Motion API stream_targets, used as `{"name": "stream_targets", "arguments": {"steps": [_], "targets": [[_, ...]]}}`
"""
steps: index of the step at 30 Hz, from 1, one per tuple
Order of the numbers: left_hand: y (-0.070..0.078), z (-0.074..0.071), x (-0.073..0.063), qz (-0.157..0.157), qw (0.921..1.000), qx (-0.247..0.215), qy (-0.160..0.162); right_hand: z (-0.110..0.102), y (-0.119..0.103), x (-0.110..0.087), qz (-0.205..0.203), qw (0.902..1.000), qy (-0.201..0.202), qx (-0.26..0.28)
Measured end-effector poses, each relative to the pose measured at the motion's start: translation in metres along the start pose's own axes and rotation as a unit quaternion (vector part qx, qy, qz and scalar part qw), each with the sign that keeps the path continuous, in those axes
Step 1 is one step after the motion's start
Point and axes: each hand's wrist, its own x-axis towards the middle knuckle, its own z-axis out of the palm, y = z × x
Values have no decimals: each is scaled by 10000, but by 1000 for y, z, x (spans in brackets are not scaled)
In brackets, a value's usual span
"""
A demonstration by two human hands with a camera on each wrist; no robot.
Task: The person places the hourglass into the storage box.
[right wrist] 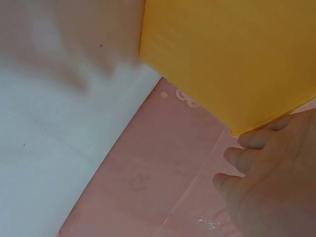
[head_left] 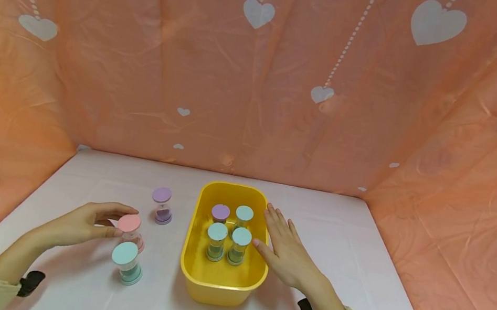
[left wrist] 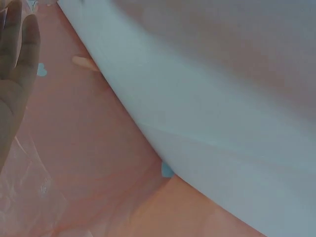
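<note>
At the left of the head view, my left hand [head_left: 82, 225] has its thumb and fingers curled around the pink sand timer [head_left: 129, 223], which is upright on the table. Just in front of it is a mint-green sand timer [head_left: 125, 254], and farther back a purple sand timer [head_left: 162, 196]. My right hand [head_left: 287, 257] lies against the right side of a yellow bin [head_left: 218, 291], fingers straight and thumb at the rim. Inside the bin stand a purple timer [head_left: 220, 212] and three mint-topped timers [head_left: 241, 236]. The left wrist view catches only part of the hand [left wrist: 15, 74].
A white cloth [head_left: 338, 231] covers the table. Orange-pink sheets [head_left: 247, 96] printed with white hearts hang behind it and at both sides. The yellow bin's wall [right wrist: 232, 59] fills the upper right of the right wrist view.
</note>
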Motion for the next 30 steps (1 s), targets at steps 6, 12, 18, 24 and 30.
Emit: {"name": "stream_targets", "arguments": {"steps": [6, 12, 18, 24, 30], "targets": [[0, 2, 1, 61, 9998, 30, 166, 1, 0, 0, 2, 10000, -16, 9], [8, 2, 5, 109, 9979, 224, 596, 0, 0, 0, -3, 10000, -2, 1], [20, -2, 12, 227, 9940, 355, 1011, 0, 0, 0, 22, 10000, -6, -31], [36, -6, 19, 349, 9896, 328, 1355, 0, -1, 0, 23, 10000, -8, -8], [56, -7, 29, 255, 9839, 371, 1728, 0, -1, 0, 29, 10000, -24, -21]]}}
